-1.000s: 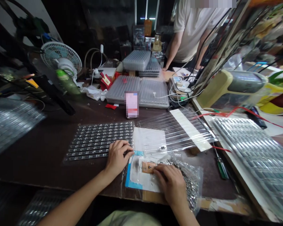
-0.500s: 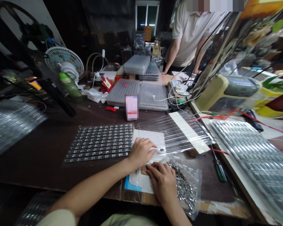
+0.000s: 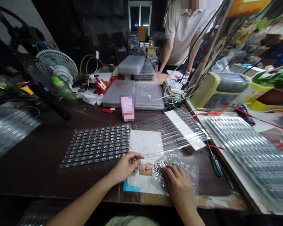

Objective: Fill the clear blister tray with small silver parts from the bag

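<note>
My left hand [image 3: 127, 167] hovers beside a small brown block [image 3: 145, 169], its index finger stretched out and the other fingers loosely bent; I see nothing held in it. A tiny dark piece sits on the block. My right hand [image 3: 181, 183] rests over a clear plastic bag [image 3: 195, 175] of small shiny metal parts [image 3: 158, 168]. Its fingers are bent and close together, with the tips at the parts; what they pinch is hidden. Under the block lies a white sheet [image 3: 147, 139] with a blue corner. To the left stands a tray of dark strips with small metal pieces [image 3: 96, 146].
A clear ribbed tray [image 3: 155, 124] with a white strip [image 3: 184, 128] lies behind the sheet. A green-handled screwdriver [image 3: 217, 166] is at the right. More ribbed trays [image 3: 250, 150] lie on the side surface. A fan [image 3: 58, 64] stands back left; another person [image 3: 181, 37] leans at the far end.
My left hand has drawn back left and down from the sheet, uncovering the brown block. My right hand has shifted right from the block onto the bag of metal parts.
</note>
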{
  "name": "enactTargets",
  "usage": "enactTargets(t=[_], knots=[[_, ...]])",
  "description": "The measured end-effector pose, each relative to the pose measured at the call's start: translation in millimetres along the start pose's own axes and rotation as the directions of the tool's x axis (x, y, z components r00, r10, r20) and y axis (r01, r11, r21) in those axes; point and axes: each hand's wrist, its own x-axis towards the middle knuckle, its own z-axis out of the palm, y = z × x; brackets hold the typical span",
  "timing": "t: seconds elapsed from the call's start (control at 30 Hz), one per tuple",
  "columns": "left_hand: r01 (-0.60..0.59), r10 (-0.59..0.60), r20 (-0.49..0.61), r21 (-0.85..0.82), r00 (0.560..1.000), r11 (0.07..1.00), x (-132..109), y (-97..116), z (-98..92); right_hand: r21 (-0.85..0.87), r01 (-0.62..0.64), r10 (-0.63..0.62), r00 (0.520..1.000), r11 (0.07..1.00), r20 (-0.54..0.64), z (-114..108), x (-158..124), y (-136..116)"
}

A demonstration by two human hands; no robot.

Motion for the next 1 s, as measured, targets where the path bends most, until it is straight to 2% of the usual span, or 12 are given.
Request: enactTargets(t=[0.13, 0.33, 0.6, 0.83, 1.0], knots=[[-0.087, 0.124, -0.135, 0.252, 0.983, 0.964, -10, -5, 14.3, 0.045, -0.005, 0.008, 0.998, 0.999, -0.066, 4, 3, 1], [-0.200, 0.254, -0.113, 0.353, 0.961, 0.914, -10, -7, 28.7, 0.108, -0.024, 0.040, 0.988, 0.994, -0.148, 9, 4, 1], [-0.206, 0.277, -0.098, 0.450, 0.956, 0.869, -9, -6, 32.1, 0.217, 0.000, 0.028, 0.991, 0.976, -0.128, 14, 0, 6], [-0.241, 0.306, -0.096, 0.418, 0.947, 0.876, -10, -10, 30.5, 0.239, 0.006, 0.030, 0.989, 0.971, -0.146, 14, 2, 6], [-0.240, 0.307, -0.069, 0.474, 0.949, 0.847, -10, -9, 31.3, 0.254, -0.005, 0.038, 0.992, 0.967, -0.123, 13, 2, 6]])
